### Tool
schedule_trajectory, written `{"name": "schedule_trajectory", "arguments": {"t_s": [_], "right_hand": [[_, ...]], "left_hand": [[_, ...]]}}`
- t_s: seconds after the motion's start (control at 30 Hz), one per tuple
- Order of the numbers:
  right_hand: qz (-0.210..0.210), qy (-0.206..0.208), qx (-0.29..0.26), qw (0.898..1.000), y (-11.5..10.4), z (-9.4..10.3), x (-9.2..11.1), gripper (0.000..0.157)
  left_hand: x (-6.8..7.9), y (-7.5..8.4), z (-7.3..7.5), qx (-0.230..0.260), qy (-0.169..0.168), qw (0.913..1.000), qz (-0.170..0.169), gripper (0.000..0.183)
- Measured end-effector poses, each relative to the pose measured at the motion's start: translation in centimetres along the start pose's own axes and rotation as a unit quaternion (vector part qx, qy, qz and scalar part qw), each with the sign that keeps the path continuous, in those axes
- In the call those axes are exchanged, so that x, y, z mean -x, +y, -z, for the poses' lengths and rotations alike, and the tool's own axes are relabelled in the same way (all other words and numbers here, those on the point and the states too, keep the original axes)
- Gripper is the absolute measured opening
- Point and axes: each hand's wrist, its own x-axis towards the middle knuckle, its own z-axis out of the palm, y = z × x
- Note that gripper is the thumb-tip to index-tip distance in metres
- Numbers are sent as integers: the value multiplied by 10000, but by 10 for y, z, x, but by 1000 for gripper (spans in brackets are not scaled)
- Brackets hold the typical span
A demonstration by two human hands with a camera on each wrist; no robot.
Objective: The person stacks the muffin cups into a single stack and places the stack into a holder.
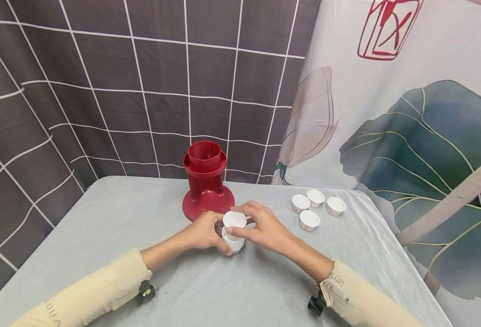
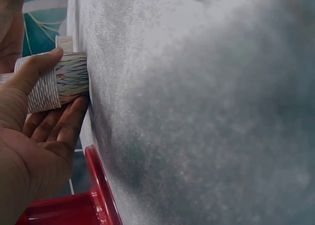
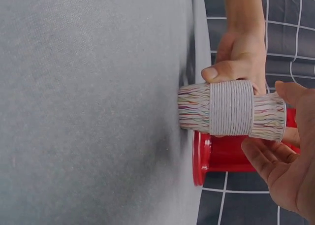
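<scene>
A nested stack of paper baking cups [image 1: 234, 245] with coloured wavy streaks stands on the table near its middle. My left hand [image 1: 203, 234] grips it from the side, thumb and fingers round the rims, as the left wrist view also shows. Over the stack, my right hand [image 1: 265, 227] pinches a single baking cup [image 3: 268, 117] between thumb and fingers. That cup is upright, white inside, its lower end right at the mouth of the stack [image 3: 231, 108]. Behind the hands is a red plastic cylinder on a round base [image 1: 205, 200].
Several separate baking cups [image 1: 309, 220] stand upright in a group to the right. The table has a pale grey cloth [image 1: 208, 290]. A dark checked curtain [image 1: 163, 63] hangs behind and left, a leaf-patterned one [image 1: 428, 150] to the right.
</scene>
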Motion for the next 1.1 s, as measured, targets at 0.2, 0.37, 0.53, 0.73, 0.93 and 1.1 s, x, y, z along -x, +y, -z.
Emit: {"name": "schedule_trajectory", "arguments": {"t_s": [0.2, 0.37, 0.53, 0.73, 0.93, 1.1], "right_hand": [[82, -76, 1, 9999, 0, 1, 2, 56], [100, -148, 179, 9997, 4, 1, 5, 54], [97, -326, 149, 9993, 7, -2, 6, 50], [64, -403, 113, 9991, 9, -5, 6, 51], [-35, -487, -335, 9982, 13, -6, 7, 48], [-189, -530, -566, 9968, 15, -6, 6, 47]], "left_hand": [[-1, -1, 0, 31, -5, 10000, -79, 51], [-1, 0, 0, 121, -66, 9999, -68, 52], [0, 1, 1, 186, -125, 9997, -5, 52], [1, 2, 1, 304, -149, 9994, 47, 50], [0, 2, 0, 405, -144, 9991, 31, 47], [-1, 2, 0, 369, -140, 9992, 70, 50]]}}
